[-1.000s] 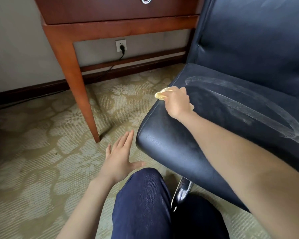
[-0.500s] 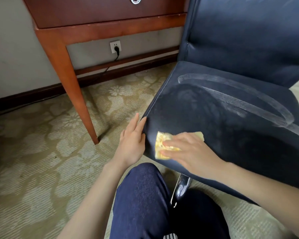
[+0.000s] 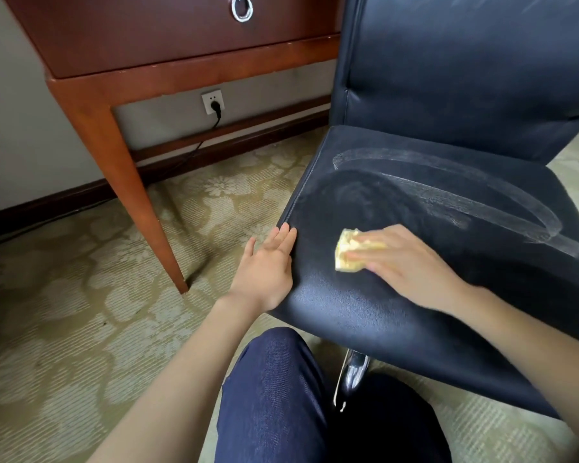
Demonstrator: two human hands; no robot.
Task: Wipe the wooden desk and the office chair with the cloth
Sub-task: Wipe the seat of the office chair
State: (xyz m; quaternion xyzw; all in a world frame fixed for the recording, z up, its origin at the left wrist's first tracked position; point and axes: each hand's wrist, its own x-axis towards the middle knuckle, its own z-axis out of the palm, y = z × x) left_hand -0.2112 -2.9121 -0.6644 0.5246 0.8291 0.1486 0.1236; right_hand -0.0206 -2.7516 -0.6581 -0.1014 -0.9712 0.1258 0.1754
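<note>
Right hand [image 3: 411, 262] flat on yellow cloth [image 3: 346, 253], fingers [image 3: 360, 255] straight, pressing it onto near-left of office chair seat [image 3: 348, 315]. Left hand [image 3: 268, 269] open against seat's left edge, likely steadying chair. Pale dust arc [image 3: 448, 198] farther right unwiped.

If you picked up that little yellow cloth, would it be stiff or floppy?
Probably floppy: the cloth lies bunched and folded under the right hand. Likely light, being small and thin. It should slide easily on the smooth chair seat.

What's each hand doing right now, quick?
Left hand: open, straight fingers resting against the side of the chair seat.
Right hand: open, flat fingers pressing the yellow cloth onto the seat.
</note>
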